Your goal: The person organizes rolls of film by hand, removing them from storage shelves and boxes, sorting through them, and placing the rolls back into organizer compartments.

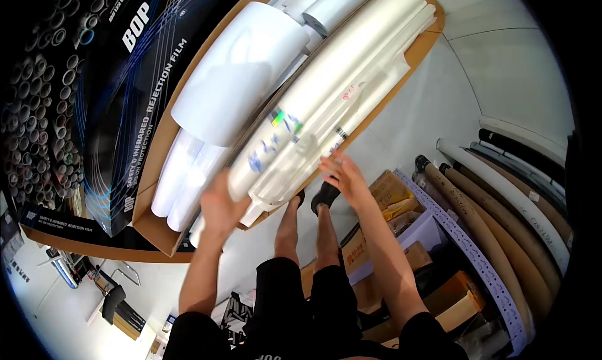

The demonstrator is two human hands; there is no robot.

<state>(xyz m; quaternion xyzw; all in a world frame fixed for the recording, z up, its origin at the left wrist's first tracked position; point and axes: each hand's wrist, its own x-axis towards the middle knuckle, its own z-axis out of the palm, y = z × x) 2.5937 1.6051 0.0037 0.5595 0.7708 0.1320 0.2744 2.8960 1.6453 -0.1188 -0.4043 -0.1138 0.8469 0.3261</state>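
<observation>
A long cardboard box (164, 225) holds several rolls. On its right side lie cream rolls, the largest (332, 65) with blue handwriting and a small coloured sticker. Wide white rolls (241, 72) lie on the left side. My left hand (222, 206) is at the near end of the large cream roll, blurred, its fingers partly hidden; whether it grips the roll is unclear. My right hand (342, 172) is beside the box's right edge, near the thinner wrapped rolls (313, 147), with its fingers apart and nothing in them.
Black film boxes (135, 103) and stacked tubes (41, 109) stand at the left. To the right, a purple-edged shelf (470, 266) holds cartons, with long rolls (501, 216) beside it. A white table (119, 335) is at the lower left.
</observation>
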